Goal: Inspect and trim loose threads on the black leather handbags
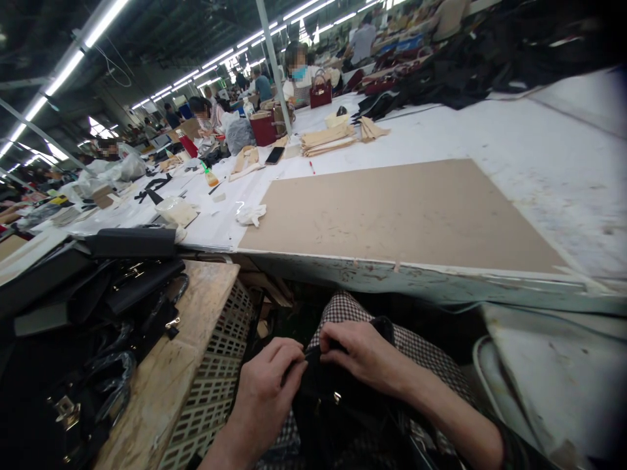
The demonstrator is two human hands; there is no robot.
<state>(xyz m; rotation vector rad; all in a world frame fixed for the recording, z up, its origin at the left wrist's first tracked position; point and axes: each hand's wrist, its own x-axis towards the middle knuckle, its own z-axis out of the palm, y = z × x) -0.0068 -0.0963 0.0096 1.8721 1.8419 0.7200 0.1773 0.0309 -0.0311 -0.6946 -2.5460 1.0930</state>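
On my lap, over checked cloth (343,310), lies a black bag (337,418) with a small gold-coloured metal fitting on it. My left hand (269,385) pinches the bag's upper edge between thumb and fingers. Close beside it, my right hand (357,349) has its fingers curled and pressed on the same edge, a little to the right. The lower part of the bag is dark, and its outline is hard to make out. Whatever lies between the fingertips is hidden.
Black bags with gold hardware (63,411) are piled at left on a wooden board (191,326) above a plastic crate (210,385). Ahead, a white worktable (553,189) carries a brown sheet (392,215), a phone (275,155) and tan pieces (326,138). People work farther back.
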